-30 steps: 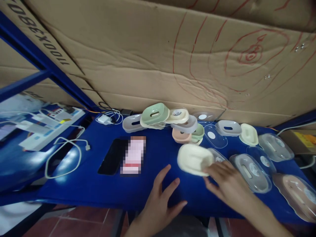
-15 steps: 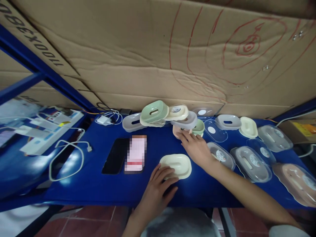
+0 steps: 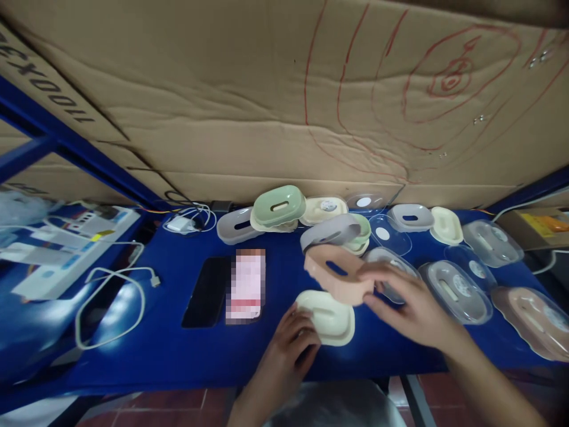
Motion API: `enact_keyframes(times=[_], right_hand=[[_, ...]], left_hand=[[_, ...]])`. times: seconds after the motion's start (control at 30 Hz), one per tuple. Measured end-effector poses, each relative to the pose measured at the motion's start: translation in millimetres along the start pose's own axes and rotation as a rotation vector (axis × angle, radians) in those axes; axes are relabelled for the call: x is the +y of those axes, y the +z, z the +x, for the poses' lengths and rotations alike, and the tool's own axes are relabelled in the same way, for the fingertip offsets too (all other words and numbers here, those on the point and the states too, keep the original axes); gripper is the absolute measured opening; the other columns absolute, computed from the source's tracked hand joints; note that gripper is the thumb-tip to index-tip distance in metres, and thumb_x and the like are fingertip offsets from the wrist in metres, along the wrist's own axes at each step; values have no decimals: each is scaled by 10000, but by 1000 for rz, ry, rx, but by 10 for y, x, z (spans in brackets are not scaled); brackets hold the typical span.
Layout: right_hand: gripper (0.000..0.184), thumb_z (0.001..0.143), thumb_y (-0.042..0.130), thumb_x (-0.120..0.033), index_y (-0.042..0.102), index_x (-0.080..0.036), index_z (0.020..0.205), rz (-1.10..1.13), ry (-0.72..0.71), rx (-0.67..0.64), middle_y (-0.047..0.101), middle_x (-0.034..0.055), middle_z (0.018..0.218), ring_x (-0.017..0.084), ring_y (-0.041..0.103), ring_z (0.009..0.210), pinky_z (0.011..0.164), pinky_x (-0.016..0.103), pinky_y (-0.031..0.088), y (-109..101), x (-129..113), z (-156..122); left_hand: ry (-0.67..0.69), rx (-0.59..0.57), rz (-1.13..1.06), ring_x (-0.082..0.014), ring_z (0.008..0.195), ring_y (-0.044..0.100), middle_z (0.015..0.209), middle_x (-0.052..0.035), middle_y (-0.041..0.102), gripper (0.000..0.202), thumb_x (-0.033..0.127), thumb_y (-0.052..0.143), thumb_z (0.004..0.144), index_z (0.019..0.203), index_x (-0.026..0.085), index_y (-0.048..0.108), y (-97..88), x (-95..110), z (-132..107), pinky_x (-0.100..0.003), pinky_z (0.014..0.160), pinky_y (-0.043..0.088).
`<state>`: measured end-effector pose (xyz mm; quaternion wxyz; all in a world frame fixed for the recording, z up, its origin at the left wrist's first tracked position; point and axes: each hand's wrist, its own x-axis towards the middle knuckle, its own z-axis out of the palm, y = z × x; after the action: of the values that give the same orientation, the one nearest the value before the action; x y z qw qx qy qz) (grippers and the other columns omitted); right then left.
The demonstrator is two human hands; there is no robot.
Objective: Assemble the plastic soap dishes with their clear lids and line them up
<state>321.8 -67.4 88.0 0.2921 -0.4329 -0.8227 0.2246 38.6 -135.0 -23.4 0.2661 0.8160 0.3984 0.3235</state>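
Observation:
My right hand (image 3: 406, 299) pinches the right end of a peach soap dish tray (image 3: 326, 273) with an oval slot in its bottom. The tray is tilted above the table, just over the far edge of a cream soap dish base (image 3: 338, 323). That base lies on the blue table, and my left hand (image 3: 293, 344) has its fingers curled at the left rim. Behind the peach tray, a grey slotted tray (image 3: 331, 231) leans tilted by a light green dish (image 3: 362, 228). A green slotted tray (image 3: 280, 206) sits stacked on a cream piece further back.
Two phones (image 3: 208, 290) lie to the left, beside a white cable (image 3: 142, 296) and a power strip (image 3: 75, 255). Clear lids (image 3: 391, 234) and several lidded dishes (image 3: 457, 290) spread across the right. A cardboard wall (image 3: 222, 107) closes off the back.
My right hand has lifted the peach tray from the pile and brought it nearer. The grey tray tipped over. My left hand stays at the cream base, its fingers more curled.

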Motion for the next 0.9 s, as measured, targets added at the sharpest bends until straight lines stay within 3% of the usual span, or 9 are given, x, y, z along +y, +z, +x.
enact_keyframes(times=[0.1,0.2,0.33,0.43,0.57,0.63,0.73,0.9], right_hand=[[262,1028,618,-242,618,-280,1287,19,-19,-36,751,83,1194,207,748,1054,901,321,630,260,24,-326],[240,996,667,-309,616,-256,1225,-7,-13,-35,737,103,1180,249,736,1078,909,368,635,537,137,-569],[438,909,822,-505,632,-237,1198,-100,3,-12,707,130,1198,304,708,1113,922,443,645,769,270,-734],[401,946,801,-420,655,-257,1282,-144,9,-30,684,134,1297,331,651,1284,1024,480,624,829,268,-761],[377,1015,629,-184,644,-268,1381,-125,-46,-138,560,107,1577,325,404,1584,1230,525,502,870,184,-754],[370,1022,621,-191,627,-242,1389,-108,-61,-171,530,112,1620,315,359,1616,1255,518,485,912,155,-756],[327,1042,649,-269,613,-214,1363,-112,-48,-167,593,128,1563,302,379,1611,1247,500,505,972,133,-746],[237,1046,588,-185,639,-205,1276,-93,-103,-203,692,102,1437,279,388,1612,1263,477,495,951,87,-619]], left_hand=[[-9,132,77,-223,1229,677,1096,-34,685,177,92,659,992,1042,261,670,-31,-26,-111,-629,1285,395],[-91,255,153,-280,1324,637,1296,-97,617,232,163,706,982,1184,268,664,-56,-85,-227,-579,1176,543],[-154,160,181,-360,1473,553,1614,-164,443,511,231,712,1002,1484,289,553,-68,-150,-246,-539,1108,608],[-140,57,174,-367,1499,537,1665,-154,419,581,234,673,1032,1576,324,488,-66,-167,-196,-545,1129,592],[-136,98,175,-341,1437,592,1609,-135,461,407,265,660,1049,1447,318,596,-62,-167,-180,-520,1089,624],[-129,141,196,-331,1413,599,1578,-130,470,285,265,663,1049,1332,292,643,-65,-155,-186,-519,1075,631],[-89,145,230,-318,1391,592,1505,-124,536,177,231,675,1040,1214,258,657,-79,-116,-182,-519,1088,615],[-25,173,333,-298,1288,630,1319,-89,691,120,153,707,1000,1072,243,673,-105,-63,-152,-472,1069,607]])
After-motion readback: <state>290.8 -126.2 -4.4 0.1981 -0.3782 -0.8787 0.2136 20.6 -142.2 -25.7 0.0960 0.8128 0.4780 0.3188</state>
